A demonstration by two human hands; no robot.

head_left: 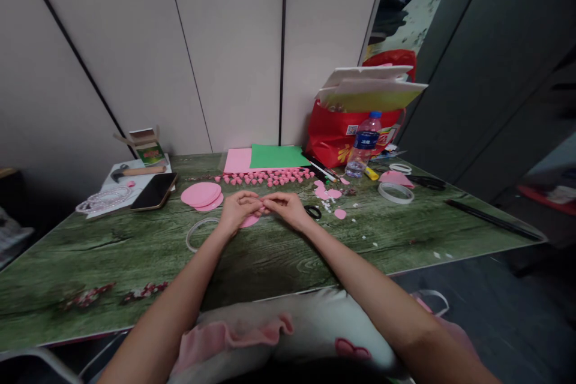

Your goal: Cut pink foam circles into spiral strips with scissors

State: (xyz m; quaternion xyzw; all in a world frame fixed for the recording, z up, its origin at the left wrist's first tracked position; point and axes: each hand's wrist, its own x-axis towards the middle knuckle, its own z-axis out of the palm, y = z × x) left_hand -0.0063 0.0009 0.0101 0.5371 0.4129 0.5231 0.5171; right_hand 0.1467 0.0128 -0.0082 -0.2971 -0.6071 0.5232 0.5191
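Left hand (240, 210) and right hand (287, 207) meet at small pink piece (262, 208)

Both hands narrow to a pinch around it at mid-tabletop (270, 261), neither clearly nearer; fingers hide its long axis and which way it points. A pink paper disc (249, 221) lies below the fingertips, while a band of pink heart-like pieces (270, 178) runs parallel to the back edge

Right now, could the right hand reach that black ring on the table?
Probably yes: the black ring lies just beside the right hand, with nothing visible between them. That hand is busy with a small pink piece, though, so it might first have to let go.
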